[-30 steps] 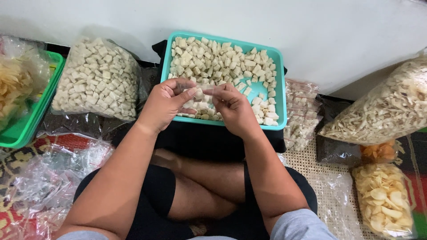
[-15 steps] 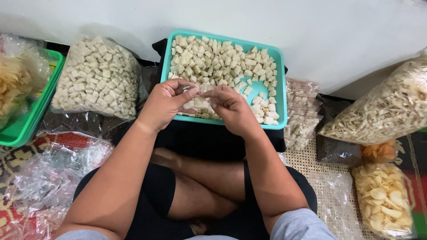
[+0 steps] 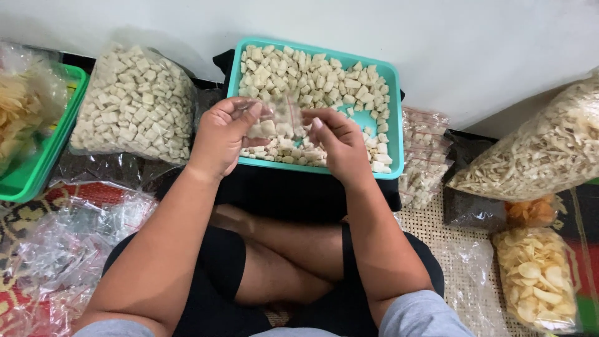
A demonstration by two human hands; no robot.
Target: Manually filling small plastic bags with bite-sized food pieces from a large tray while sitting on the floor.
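Note:
A teal tray full of pale cube-shaped crackers rests on a black cushion in front of my crossed legs. My left hand and my right hand hover over the tray's near side. Between them they hold up a small clear plastic bag with a few crackers in it, pinched at either side by thumb and fingers.
A big clear bag of the same cubes lies left of the tray, with a green tray and loose empty bags further left. Filled small bags are stacked at the right, beside bags of chips and strip crackers.
Both hands have lifted slightly away from me over the tray, and the small bag is now raised and spread out between them.

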